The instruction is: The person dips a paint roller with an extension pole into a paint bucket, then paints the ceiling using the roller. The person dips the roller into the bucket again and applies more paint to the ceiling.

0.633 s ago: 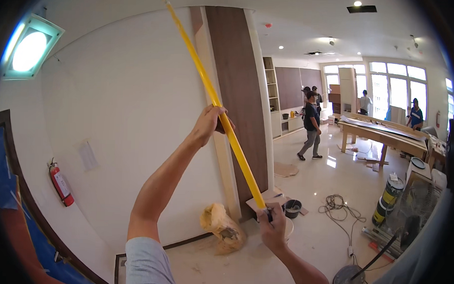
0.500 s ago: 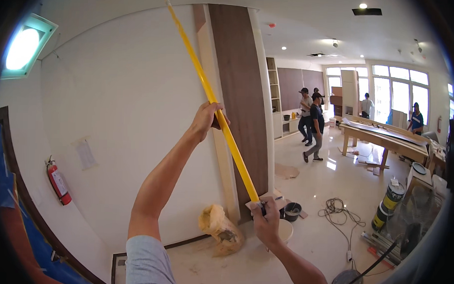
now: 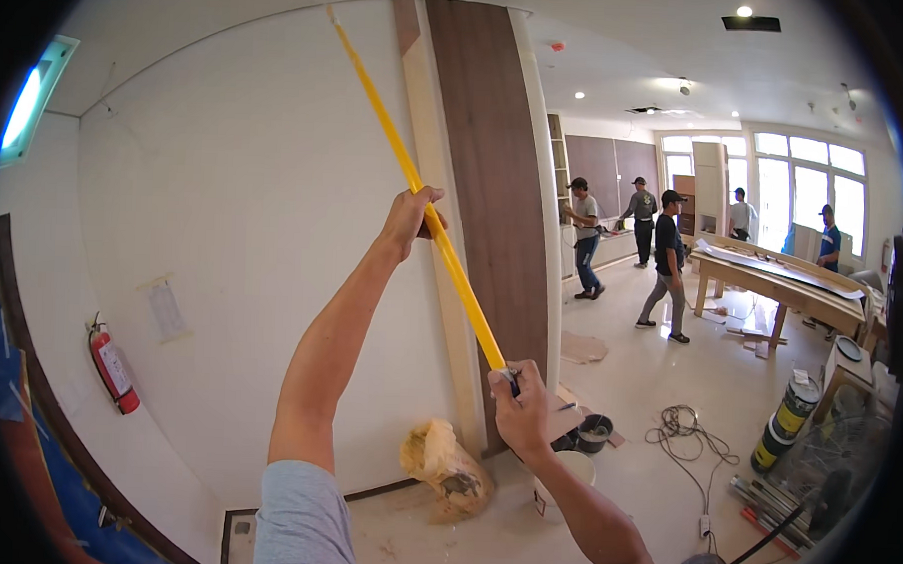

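Listing first the long yellow strip [image 3: 461, 280], we record it slanting up and leftward before the white wall [image 3: 225, 224], its pale upper tip near the ceiling line; we cannot tell whether tip and wall touch.

Item: left hand [image 3: 411, 219], raised, fingers wrapped around the strip partway along its length.

Item: right hand [image 3: 522, 414], lower, fingers closed about the strip's bottom end, where we see a small dark piece, mostly hidden.

Item: brown panel [image 3: 494, 204], tall, upright, behind the strip's lower part.

On the floor we count one crumpled yellowish bag [image 3: 450, 471], at the wall's foot; one black bucket [image 3: 593, 436]; one white bucket [image 3: 586, 471], partly behind the right forearm; one coiled cable [image 3: 679, 426].

On the left wall we note a red fire extinguisher [image 3: 113, 368]; near it, a paper sheet [image 3: 165, 310].

Farther off, right side, we enter a wooden worktable [image 3: 780, 286], dark drums with yellow bands [image 3: 793, 405], and five other people [image 3: 669, 245], all standing.
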`<state>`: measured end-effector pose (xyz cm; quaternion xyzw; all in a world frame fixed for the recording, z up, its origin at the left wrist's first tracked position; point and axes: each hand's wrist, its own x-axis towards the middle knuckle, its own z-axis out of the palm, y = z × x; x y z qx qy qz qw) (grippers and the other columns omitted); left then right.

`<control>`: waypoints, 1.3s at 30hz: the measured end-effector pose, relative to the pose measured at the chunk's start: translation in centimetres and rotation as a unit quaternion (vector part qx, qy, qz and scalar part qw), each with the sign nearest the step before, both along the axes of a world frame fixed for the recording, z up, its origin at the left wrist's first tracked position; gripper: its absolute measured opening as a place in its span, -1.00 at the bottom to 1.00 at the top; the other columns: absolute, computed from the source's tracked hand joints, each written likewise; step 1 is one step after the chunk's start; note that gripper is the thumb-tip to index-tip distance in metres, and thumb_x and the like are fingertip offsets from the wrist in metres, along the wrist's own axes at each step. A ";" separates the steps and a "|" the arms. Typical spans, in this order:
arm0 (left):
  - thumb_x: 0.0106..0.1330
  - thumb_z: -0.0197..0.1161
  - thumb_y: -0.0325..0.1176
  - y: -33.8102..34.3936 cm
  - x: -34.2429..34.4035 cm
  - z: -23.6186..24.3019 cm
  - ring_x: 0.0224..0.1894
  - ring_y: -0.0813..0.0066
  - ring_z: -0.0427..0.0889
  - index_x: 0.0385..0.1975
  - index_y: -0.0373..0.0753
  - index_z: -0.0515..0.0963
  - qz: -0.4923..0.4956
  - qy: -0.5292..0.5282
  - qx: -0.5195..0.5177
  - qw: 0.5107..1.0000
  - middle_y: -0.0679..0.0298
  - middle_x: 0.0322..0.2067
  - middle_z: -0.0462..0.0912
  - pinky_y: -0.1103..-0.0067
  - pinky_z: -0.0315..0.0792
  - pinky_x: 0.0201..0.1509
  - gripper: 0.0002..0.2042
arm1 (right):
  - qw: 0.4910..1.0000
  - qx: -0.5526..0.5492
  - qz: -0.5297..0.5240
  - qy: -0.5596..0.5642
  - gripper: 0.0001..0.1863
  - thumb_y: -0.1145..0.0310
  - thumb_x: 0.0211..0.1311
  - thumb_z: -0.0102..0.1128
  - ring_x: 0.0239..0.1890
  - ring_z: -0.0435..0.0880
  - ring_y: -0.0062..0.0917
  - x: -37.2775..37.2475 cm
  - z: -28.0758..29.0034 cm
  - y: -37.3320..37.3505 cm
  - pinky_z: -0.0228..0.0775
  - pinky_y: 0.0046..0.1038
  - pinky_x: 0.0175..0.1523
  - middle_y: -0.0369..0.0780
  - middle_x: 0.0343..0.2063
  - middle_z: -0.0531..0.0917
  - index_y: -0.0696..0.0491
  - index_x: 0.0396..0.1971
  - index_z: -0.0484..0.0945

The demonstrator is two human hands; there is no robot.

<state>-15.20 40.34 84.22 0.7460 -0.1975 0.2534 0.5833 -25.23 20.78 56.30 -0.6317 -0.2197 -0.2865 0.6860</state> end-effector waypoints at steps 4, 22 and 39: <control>0.31 0.20 -0.05 0.6 1.6 0.9 -0.51 0.31 0.65 -0.16 -0.34 0.45 0.010 0.005 -0.022 1.000 0.07 -0.54 0.66 0.44 0.58 -0.30 -0.59 | 0.999 0.021 -0.031 -0.022 -0.67 0.17 0.39 0.37 -0.55 0.41 -0.66 1.7 0.8 1.2 0.34 -0.48 -0.39 -0.29 -0.60 0.53 0.14 -0.20 0.52; 0.30 0.37 -0.07 -7.7 -12.5 -5.1 -0.34 0.36 0.75 -0.05 -0.26 0.38 -0.097 -0.045 0.066 0.992 0.16 -0.35 0.66 0.47 0.63 -0.19 -0.54 | 0.999 0.042 -0.027 -0.018 -0.77 0.40 0.38 0.35 -0.47 0.45 -0.75 -12.4 -5.6 -8.6 0.31 -0.61 -0.37 -0.36 -0.50 0.57 0.16 -0.13 0.50; 0.34 0.41 -0.26 -19.9 -36.8 -11.8 0.12 0.25 0.64 0.17 -0.32 0.17 -0.278 0.002 0.253 0.927 0.03 -0.05 0.58 0.30 0.44 0.36 -0.41 | 0.988 0.093 -0.116 0.034 -0.62 0.44 0.17 0.50 -0.55 0.50 -0.76 -35.4 -18.2 -21.3 0.34 -0.67 -0.44 -0.31 -0.52 0.60 0.15 -0.17 0.44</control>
